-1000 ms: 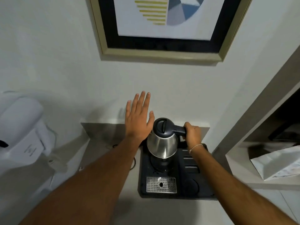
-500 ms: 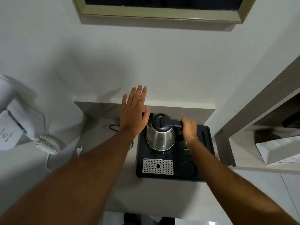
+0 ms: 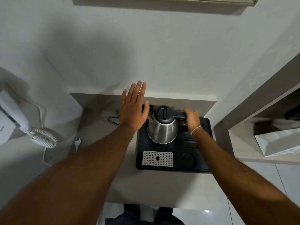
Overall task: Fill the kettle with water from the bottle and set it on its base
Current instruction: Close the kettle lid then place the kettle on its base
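Left hand is flat and open mid-frame, fingers together pointing up. Right hand is curled tight just right of center, both arms stretched out.

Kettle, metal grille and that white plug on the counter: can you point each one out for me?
kettle [image 3: 162,130]: head view, on its shiny steel side.
metal grille [image 3: 157,158]: head view, on the middle of its perforated plate.
white plug [image 3: 77,143]: head view, on the plug's body.

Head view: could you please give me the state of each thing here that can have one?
kettle: upright on tray, lid shut
right hand: gripping kettle handle
left hand: open, flat, holding nothing
white plug: unplugged, lying on counter
black tray: flat on counter
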Demonstrator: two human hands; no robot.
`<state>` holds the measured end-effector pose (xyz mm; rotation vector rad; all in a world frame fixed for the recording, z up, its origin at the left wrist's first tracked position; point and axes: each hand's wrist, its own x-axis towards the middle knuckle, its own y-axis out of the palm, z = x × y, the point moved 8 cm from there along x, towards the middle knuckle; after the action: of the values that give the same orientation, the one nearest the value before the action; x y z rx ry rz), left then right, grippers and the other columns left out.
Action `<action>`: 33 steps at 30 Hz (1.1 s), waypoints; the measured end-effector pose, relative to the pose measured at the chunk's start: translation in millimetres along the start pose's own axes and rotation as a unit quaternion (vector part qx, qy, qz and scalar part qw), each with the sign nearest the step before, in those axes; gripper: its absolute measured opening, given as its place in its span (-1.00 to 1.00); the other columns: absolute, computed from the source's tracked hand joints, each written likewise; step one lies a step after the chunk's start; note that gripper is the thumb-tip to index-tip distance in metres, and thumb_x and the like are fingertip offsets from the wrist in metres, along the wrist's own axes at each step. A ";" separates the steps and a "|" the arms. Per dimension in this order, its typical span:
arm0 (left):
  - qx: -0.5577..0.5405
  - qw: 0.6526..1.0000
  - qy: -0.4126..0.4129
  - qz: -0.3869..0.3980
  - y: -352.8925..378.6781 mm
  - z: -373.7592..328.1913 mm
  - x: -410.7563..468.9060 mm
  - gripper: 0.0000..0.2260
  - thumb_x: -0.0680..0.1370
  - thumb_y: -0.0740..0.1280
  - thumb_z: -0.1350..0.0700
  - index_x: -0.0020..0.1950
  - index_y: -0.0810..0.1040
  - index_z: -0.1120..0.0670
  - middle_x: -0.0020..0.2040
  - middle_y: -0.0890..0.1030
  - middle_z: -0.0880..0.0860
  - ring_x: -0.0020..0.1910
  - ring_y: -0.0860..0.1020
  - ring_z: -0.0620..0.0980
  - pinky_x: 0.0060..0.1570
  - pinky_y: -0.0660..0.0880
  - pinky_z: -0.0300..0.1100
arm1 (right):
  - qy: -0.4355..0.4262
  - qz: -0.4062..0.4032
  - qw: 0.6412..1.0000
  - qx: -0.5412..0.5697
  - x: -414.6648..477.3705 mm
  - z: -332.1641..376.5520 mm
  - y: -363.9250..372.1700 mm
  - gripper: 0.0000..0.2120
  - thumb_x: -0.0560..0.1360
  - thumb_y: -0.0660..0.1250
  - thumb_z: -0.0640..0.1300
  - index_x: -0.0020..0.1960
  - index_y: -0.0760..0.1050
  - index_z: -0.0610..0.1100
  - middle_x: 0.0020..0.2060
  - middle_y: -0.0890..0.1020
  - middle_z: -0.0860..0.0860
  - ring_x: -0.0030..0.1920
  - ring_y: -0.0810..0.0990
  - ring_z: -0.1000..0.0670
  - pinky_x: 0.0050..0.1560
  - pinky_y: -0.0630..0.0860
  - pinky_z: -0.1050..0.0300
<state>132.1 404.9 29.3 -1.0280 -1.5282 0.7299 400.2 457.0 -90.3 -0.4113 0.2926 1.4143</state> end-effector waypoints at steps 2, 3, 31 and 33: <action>-0.002 1.000 0.000 0.005 0.5 0.2 0.5 -0.39 0.72 0.12 -0.02 0.76 0.06 0.03 0.77 0.16 0.06 0.76 0.10 0.08 0.71 0.06 0.19 | -0.006 0.000 1.000 -0.012 -4.2 -2.9 2.6 -0.57 0.64 0.30 -0.24 -0.39 0.33 -0.10 -0.47 0.35 -0.01 -0.42 0.33 -0.01 -0.32 0.26 0.05; -0.003 1.000 0.000 0.006 0.7 0.3 0.9 -0.39 0.72 0.12 -0.02 0.76 0.05 0.03 0.77 0.16 0.06 0.76 0.10 0.08 0.71 0.06 0.19 | -0.008 -0.002 1.000 -0.011 -6.0 -4.6 3.9 -0.57 0.63 0.30 -0.25 -0.39 0.31 -0.10 -0.46 0.33 -0.03 -0.42 0.31 -0.03 -0.32 0.24 0.04; -0.011 1.000 0.010 0.007 -11.8 -2.0 0.3 -0.42 0.72 0.13 -0.03 0.75 0.13 0.02 0.75 0.22 0.06 0.74 0.17 0.08 0.71 0.06 0.16 | -0.063 -0.032 0.993 -0.095 -42.1 4.1 -7.7 -0.45 0.66 0.45 0.10 -0.37 0.29 -0.05 -0.34 0.34 -0.15 -0.25 0.32 -0.11 -0.10 0.34 0.01; -0.003 1.000 0.010 0.000 -23.8 -7.4 1.8 -0.41 0.73 0.12 -0.04 0.76 0.11 0.02 0.75 0.21 0.05 0.74 0.16 0.08 0.72 0.06 0.16 | -0.086 -0.032 0.985 -0.143 -46.7 12.7 -7.3 -0.54 0.68 0.41 0.06 -0.29 0.38 -0.12 -0.31 0.40 -0.17 -0.22 0.38 -0.10 -0.07 0.38 0.01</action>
<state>134.0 395.6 52.4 -1.0364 -1.5129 0.7134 400.4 420.4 -58.0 -0.5241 -0.0654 1.4232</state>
